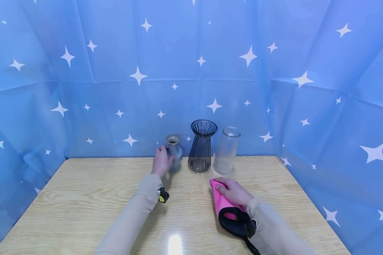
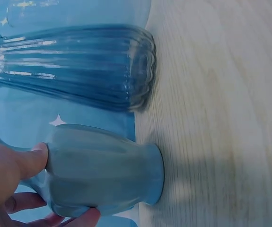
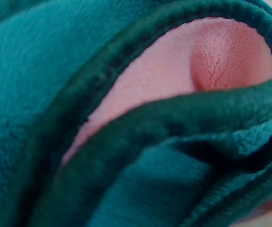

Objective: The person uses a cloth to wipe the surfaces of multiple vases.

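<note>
At the back of the table, my left hand (image 1: 161,161) grips a small grey-blue vase (image 1: 176,157) with a narrow neck and flared mouth. In the left wrist view, the thumb (image 2: 34,161) lies on the upper body of the vase (image 2: 102,170) and fingers curl round its other side; its foot is right at the tabletop. Nearer the front right, my right hand (image 1: 234,191) holds a folded cloth (image 1: 221,198), bright pink with dark edging. Folds of this cloth (image 3: 27,66) fill the right wrist view, looking teal with pink inside, and hide most of the hand.
A ribbed smoky glass vase (image 1: 199,152) stands just right of the small vase. Beside it is a clear frosted-looking glass vase (image 1: 225,152). The wood-grain table (image 1: 83,205) ends at a blue star-patterned curtain (image 1: 178,99) on its back and sides.
</note>
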{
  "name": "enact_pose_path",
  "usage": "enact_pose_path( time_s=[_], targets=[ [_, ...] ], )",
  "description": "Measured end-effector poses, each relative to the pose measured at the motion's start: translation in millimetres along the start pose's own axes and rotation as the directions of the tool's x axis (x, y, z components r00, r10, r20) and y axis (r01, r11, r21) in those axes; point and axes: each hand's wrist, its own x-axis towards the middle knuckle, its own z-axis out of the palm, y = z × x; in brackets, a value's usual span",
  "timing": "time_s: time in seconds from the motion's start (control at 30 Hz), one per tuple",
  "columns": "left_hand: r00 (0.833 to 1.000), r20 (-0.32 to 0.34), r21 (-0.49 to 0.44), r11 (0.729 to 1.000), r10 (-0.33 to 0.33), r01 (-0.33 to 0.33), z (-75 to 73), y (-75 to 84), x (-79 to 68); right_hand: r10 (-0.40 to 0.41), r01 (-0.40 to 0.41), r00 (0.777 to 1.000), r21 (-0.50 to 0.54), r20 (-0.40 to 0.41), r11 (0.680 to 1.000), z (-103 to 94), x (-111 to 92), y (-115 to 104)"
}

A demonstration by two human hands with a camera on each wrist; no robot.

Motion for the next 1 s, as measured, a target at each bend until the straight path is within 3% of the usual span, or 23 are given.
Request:
enact_pose_path(
  time_s=[0.33,0.57,0.87,1.0],
  targets=[
    [1.000,-0.008,-0.022,0.999,-0.028,0.028,3.3,-5.2,12.1,-0.052,0.053,0.998,-0.039,0.030,0.998,24.4,0,10],
    [0.999,-0.010,-0.016,0.999,-0.051,0.051,1.9,-7.0,14.2,-0.088,0.087,0.996,-0.077,-0.005,0.993,34.9,1,10],
    [0.998,-0.047,0.001,0.999,-0.038,0.038,4.4,-6.3,15.0,-0.115,0.109,0.993,-0.141,-0.034,0.984,23.4,-9,2],
    [0.999,-0.025,-0.037,0.998,-0.042,0.041,1.7,-11.7,9.4,-0.110,0.102,0.993,-0.147,-0.043,0.984,12.6,-13,-2]
  ],
)
